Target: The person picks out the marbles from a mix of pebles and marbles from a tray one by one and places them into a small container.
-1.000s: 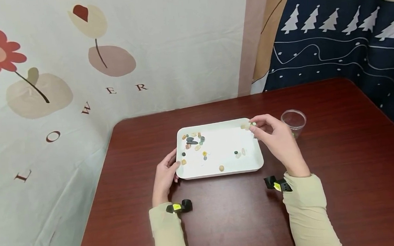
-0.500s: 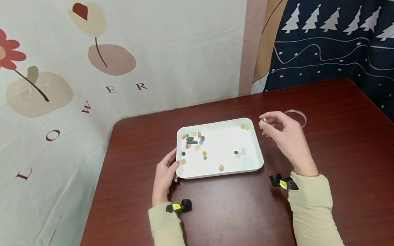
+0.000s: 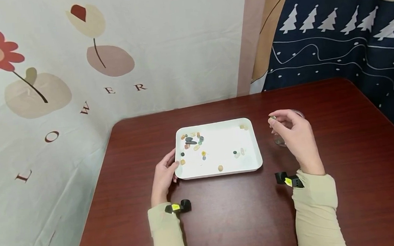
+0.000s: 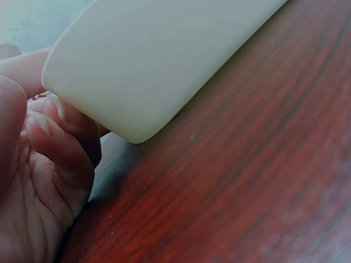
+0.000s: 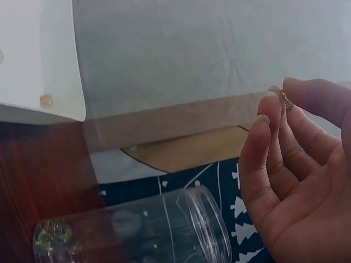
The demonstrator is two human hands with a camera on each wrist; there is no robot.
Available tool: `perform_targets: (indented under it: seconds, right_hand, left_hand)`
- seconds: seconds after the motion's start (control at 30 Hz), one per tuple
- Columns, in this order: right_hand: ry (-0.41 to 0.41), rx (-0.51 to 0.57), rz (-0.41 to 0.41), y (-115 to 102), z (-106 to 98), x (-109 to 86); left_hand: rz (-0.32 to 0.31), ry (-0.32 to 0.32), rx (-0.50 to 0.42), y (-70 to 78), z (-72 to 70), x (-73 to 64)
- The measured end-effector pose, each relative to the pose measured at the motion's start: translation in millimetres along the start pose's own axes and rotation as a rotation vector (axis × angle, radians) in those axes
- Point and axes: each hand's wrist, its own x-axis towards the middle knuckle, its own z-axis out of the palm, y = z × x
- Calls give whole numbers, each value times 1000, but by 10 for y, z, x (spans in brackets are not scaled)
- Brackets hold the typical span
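Note:
Near its left front corner, the white tray (image 3: 218, 144) is gripped by my left hand (image 3: 163, 176), thumb by the rim and fingers curled at the underside in the left wrist view. Small coloured stones lie scattered in the tray, with dark ones (image 3: 191, 142) grouped at the back left. My right hand (image 3: 298, 141) pinches a small glass marble (image 5: 287, 102) with green in it between thumb and fingertips. In the head view this hand is raised in front of the clear plastic cup (image 5: 131, 224), hiding much of it. Several marbles (image 5: 54, 233) sit at the cup's bottom.
The dark red-brown table (image 3: 233, 215) carries the tray and cup. Behind it hang a pale flower-print cloth (image 3: 179, 56) and a navy cloth (image 3: 331, 50) with white trees.
My right hand has carried the marble from the tray's back right corner rightward to in front of the cup. The left hand keeps its grip on the tray.

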Motion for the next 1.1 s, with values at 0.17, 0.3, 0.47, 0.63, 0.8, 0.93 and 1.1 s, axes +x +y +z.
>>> perform_targets:
  seconds: [0.17, 0.3, 0.47, 0.63, 0.8, 0.93, 1.1]
  right_hand:
    - [28, 3, 7, 52, -49, -10]
    - [53, 13, 14, 92, -85, -1]
    - [75, 29, 26, 144, -133, 12]
    - [87, 57, 57, 180, -199, 22]
    - [102, 44, 97, 219, -241, 30]
    - [122, 51, 116, 259, -267, 35]
    - [131, 77, 115, 305, -287, 40]
  left_hand:
    - [-5, -1, -5, -6, 1, -2]
    - [1, -9, -11, -23, 1, 7]
    - [8, -9, -31, -42, -4, 26]
    - [-9, -9, -23, 13, 0, 13]
    - [-5, -9, -32, -18, 1, 28]
    - [-4, -8, -27, -23, 3, 33]
    - [-30, -14, -35, -8, 0, 34]
